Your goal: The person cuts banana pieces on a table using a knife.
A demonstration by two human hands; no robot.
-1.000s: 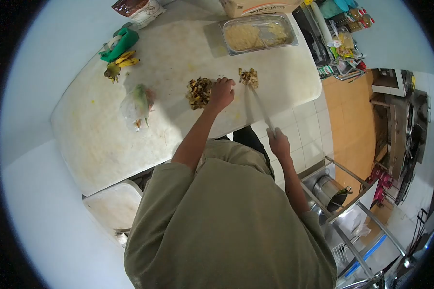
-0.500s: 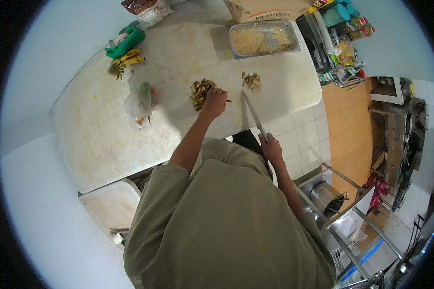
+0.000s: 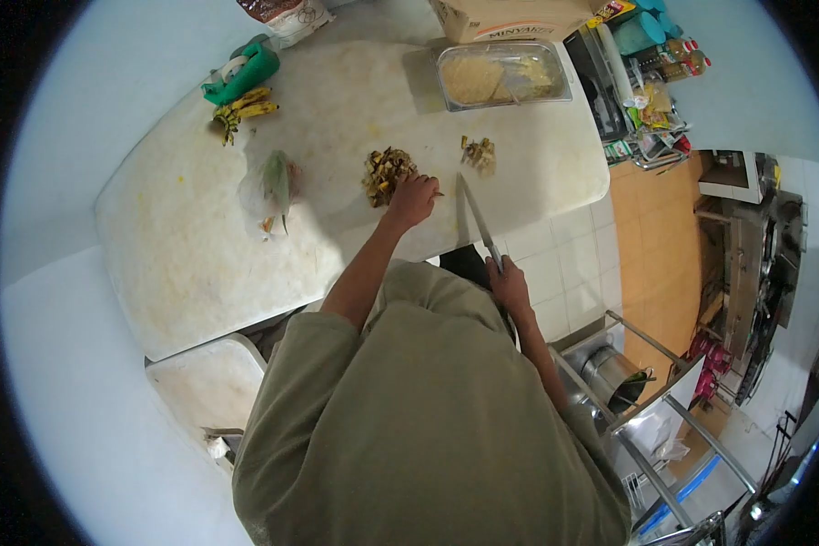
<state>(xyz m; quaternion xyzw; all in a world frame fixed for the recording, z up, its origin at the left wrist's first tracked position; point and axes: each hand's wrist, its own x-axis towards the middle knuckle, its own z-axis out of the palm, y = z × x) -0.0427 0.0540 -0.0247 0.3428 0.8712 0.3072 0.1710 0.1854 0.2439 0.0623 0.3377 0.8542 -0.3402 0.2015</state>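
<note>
We see right fingers (image 3: 499, 276) wrapped round the knife (image 3: 477, 218), its handle (image 3: 494, 255) mostly covered; left fingers (image 3: 421, 183) hide an edge of the chopped pile (image 3: 387, 173) on the surface (image 3: 318, 109), their grip we can't tell.

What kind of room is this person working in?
It looks like a kitchen. The right hand holds a knife, a pile of chopped pieces lies on the white table, and a metal pot is over to the right.
</note>
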